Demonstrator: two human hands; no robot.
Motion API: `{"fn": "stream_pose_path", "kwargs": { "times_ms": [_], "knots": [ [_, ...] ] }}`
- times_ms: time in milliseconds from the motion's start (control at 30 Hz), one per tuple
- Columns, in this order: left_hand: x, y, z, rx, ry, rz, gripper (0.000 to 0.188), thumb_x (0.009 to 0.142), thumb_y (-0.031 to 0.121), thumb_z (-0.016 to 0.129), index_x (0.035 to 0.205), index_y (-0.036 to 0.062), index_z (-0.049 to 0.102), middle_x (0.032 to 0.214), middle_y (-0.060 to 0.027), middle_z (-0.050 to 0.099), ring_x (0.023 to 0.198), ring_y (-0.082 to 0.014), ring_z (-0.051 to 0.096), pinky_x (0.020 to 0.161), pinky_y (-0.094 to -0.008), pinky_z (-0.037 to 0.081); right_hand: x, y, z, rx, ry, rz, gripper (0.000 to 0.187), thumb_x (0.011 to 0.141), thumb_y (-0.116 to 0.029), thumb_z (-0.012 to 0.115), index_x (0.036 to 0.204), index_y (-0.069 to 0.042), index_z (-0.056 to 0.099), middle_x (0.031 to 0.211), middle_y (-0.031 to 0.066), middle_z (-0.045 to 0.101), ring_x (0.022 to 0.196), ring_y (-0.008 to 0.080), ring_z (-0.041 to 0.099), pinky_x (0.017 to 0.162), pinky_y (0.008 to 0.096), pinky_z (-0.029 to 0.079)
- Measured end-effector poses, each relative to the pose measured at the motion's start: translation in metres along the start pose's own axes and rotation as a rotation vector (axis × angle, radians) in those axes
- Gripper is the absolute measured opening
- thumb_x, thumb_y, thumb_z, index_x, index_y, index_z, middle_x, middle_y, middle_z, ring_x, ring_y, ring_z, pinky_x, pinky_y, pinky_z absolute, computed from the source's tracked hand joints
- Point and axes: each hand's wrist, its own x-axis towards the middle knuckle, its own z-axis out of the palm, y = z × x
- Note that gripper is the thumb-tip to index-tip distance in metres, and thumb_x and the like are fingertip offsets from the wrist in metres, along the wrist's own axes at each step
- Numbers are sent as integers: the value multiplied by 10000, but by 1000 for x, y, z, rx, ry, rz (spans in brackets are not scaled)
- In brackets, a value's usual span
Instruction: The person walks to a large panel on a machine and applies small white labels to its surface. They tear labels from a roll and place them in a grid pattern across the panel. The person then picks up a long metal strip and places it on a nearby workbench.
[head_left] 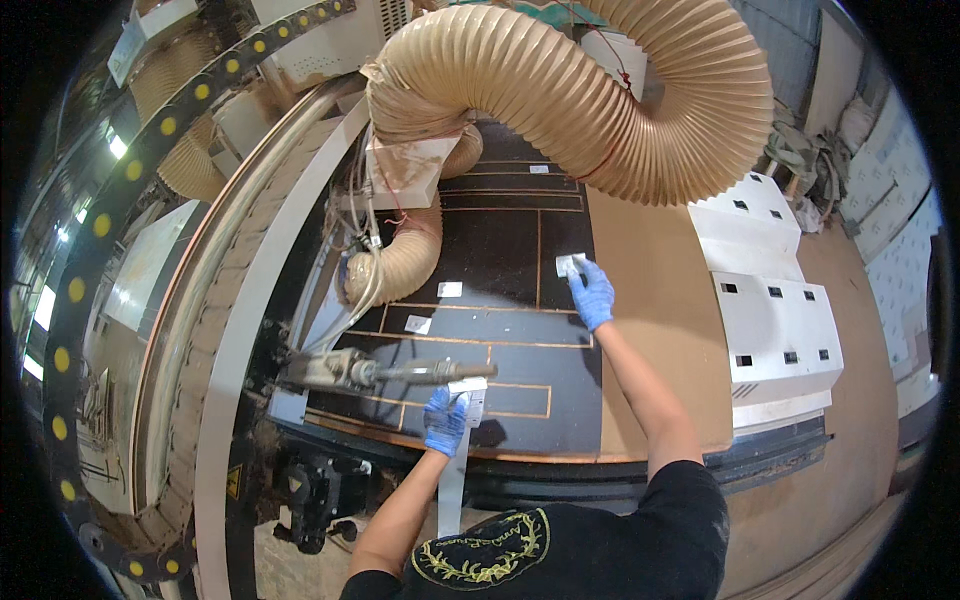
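Observation:
A large dark board (480, 255), cut by light-brown grooves into rectangles, lies in front of me. My left hand (445, 424), in a blue glove, is closed on a white paper label sheet (472, 400) above the board's near edge. Farther forward, my gloved right hand (592, 296) pinches a small white label (569, 265) at the board's right side. Whether that label touches the surface I cannot tell. Other white labels lie on the dark board: one near the middle (450, 289), one nearer me (418, 325), and one at the far end (539, 169).
A thick ribbed beige hose (560, 95) arches over the far end. Left of my hands, a metal machine arm (400, 371) reaches across the board. A brown board (660, 320) lies right, beside white vented housings (780, 325). A black cable chain (75, 290) curves along the left.

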Motion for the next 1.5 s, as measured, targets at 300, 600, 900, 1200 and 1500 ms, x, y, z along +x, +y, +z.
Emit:
{"fn": "stream_pose_path", "kwargs": {
  "times_ms": [300,600,900,1200,1500],
  "knots": [
    [41,-84,77,-187,-16,-210,152,775,151,606,849,20,580,796,-119,597,727,-234,580,664,-317,467,147,78,120,277,20,99,393,809,-317,538,1114,-72,552,1101,143,565,1019,275,534,890,333,399],
    [43,-59,91,12,-119,-105,199,772,229,598,912,93,638,886,-104,624,805,-250,610,713,-310,481,212,110,245,469,-122,190,465,819,-392,529,1112,-32,546,1060,163,585,989,292,547,863,336,407],
    [57,-60,129,104,-158,-32,216,752,234,624,920,100,652,871,-92,633,740,-244,621,636,-307,499,242,131,369,471,-279,235,418,841,-332,498,1168,-73,504,1198,112,489,1114,267,425,948,348,322],
    [79,-44,132,113,-179,-16,186,740,227,603,898,140,652,778,-78,614,596,-241,574,536,-308,464,219,182,344,137,-223,12,489,821,-466,498,1160,-115,525,1237,77,489,1175,297,396,1006,399,261],
    [63,-67,135,124,-226,-29,168,715,265,598,765,106,585,719,-120,563,626,-305,568,550,-379,476,235,165,260,-219,-692,167,773,773,-678,306,1319,-131,329,1373,156,281,1273,311,249,1050,393,171]
  ]
}}
